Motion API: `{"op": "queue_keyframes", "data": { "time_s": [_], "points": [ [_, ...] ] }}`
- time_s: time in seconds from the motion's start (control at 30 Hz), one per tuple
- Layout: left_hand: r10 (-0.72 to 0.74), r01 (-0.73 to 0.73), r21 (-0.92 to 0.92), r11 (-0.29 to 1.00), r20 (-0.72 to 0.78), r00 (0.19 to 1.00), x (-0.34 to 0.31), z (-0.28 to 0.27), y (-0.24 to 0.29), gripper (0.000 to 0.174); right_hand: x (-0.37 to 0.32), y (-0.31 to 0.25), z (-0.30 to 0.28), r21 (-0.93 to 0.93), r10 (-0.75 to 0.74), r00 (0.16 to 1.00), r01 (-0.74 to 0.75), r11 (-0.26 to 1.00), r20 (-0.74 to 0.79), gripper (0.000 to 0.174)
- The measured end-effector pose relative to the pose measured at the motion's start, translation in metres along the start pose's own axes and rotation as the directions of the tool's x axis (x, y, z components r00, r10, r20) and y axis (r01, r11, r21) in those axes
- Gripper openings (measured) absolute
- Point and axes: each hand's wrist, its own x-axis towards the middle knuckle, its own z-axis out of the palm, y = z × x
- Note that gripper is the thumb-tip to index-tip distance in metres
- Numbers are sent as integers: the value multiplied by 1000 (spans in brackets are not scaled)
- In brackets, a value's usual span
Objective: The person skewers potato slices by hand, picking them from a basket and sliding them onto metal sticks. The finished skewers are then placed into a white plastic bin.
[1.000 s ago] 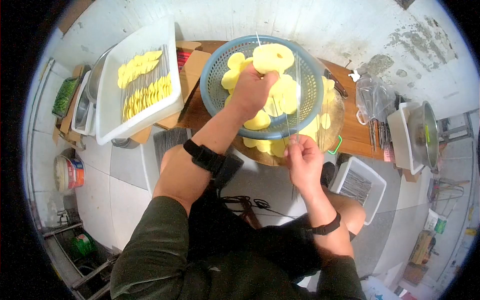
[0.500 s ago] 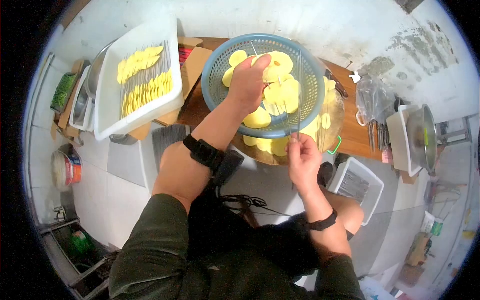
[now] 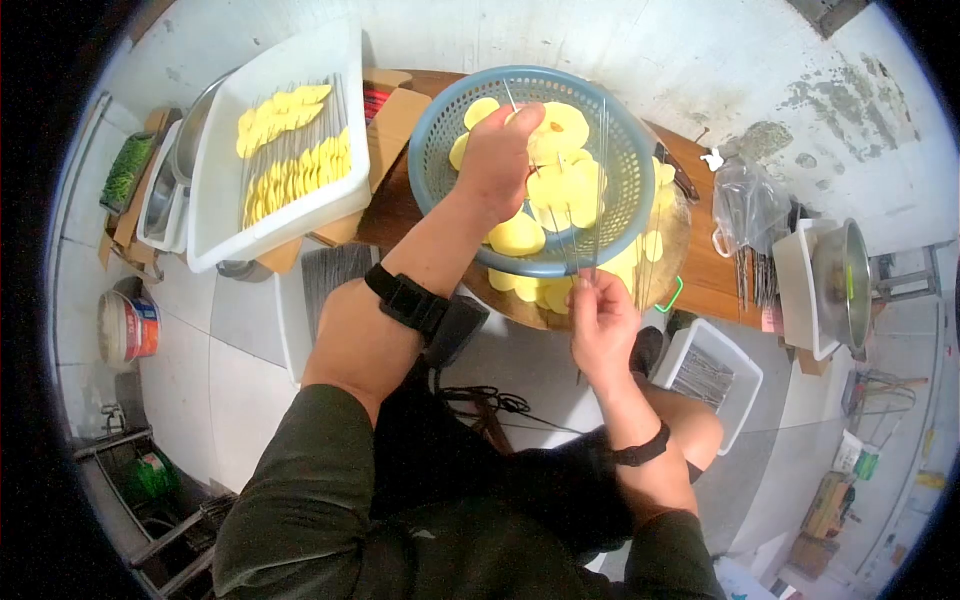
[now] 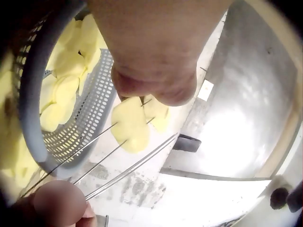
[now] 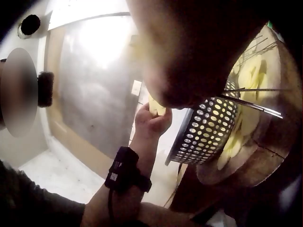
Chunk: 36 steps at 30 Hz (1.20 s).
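My left hand (image 3: pixel 497 165) is over the blue-grey basket (image 3: pixel 425 205), gripping a yellow potato slice that it mostly hides; a skewer tip (image 3: pixel 509 95) sticks out past the thumb. In the left wrist view, two thin metal skewers (image 4: pixel 100 161) run through a potato slice (image 4: pixel 130 125), with another slice (image 4: pixel 161 116) just behind it under the fingers. My right hand (image 3: pixel 605 322), at the basket's near rim, pinches the lower ends of these skewers. It also holds some bare skewers (image 3: pixel 602 180) standing alongside. More potato slices (image 3: pixel 572 195) lie in the basket.
The basket stands on a round wooden board (image 3: pixel 675 240) with loose slices, beside a knife (image 3: pixel 685 185). A white tub (image 3: pixel 205 255) at left holds rows of skewered slices. Another white bin (image 3: pixel 745 405) with skewers sits low at right. A plastic bag (image 3: pixel 750 200) hangs beyond the board.
My left hand has shifted slightly up and left and turned, its thumb now near the skewer tip, covering the slice it holds. My right hand stays almost in place, still pinching the skewers.
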Motion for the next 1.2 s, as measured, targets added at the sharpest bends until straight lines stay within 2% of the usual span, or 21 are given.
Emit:
{"op": "queue_keyframes", "data": {
  "time_s": [0.03,0.13,0.27,0.37,0.47,0.53,0.67,0.73,0.77,0.83,0.87,0.93,0.97,1.03,1.07,1.13,1.2],
  "points": [
    [-91,89,-115,989,-11,996,2,0,-2,24,0,1,1,9,-13,1000,14,1000,-4,13],
    [-85,80,-69,994,-72,994,5,0,-3,25,0,-1,1,27,-14,1000,14,1000,-1,13],
    [-110,106,-59,993,-60,992,0,1,-2,25,1,-4,2,50,-21,1000,22,998,-11,13],
    [-108,107,-153,982,4,994,0,0,-5,23,2,-9,2,-11,-48,999,48,999,-17,12],
    [-94,92,-108,990,-15,995,-1,-1,-8,20,4,-7,3,16,-55,998,55,998,-8,12],
    [58,-58,-9,998,20,998,-2,-2,-10,19,4,-9,3,10,-41,999,41,999,-20,13],
    [53,-53,-29,998,3,999,-3,-3,-9,19,8,-11,1,-6,-31,999,31,1000,-15,14],
    [45,-48,85,995,32,998,0,-6,-11,19,8,-8,2,0,-27,1000,27,1000,-15,14],
    [45,-47,84,995,31,999,0,-5,-9,19,8,-7,2,6,-22,1000,22,1000,-15,14],
    [-119,113,-136,984,-40,992,0,-1,-4,19,10,-11,3,24,-36,999,37,999,-25,14],
    [-117,111,-136,984,-40,992,-1,-1,-4,19,10,-13,3,43,-51,998,53,998,-35,14],
    [69,-69,-2,998,-11,998,-1,-2,-3,19,9,-10,4,13,-63,998,63,998,-25,14],
    [73,-73,-1,997,-9,997,1,0,-2,19,10,-8,4,-17,-73,997,73,997,-16,14],
    [-102,96,-85,992,-74,992,1,1,0,19,10,-4,4,-22,-81,997,81,997,-14,14],
    [-103,96,-85,992,-74,992,0,1,0,19,10,-3,5,-25,-90,996,89,996,-13,14],
    [84,-83,35,996,-49,995,-2,2,-1,19,10,-3,5,-2,-86,996,86,996,-19,14],
    [33,-29,62,998,-70,997,-1,1,-2,19,9,-3,5,22,-84,996,85,996,-28,14]
  ]
}}
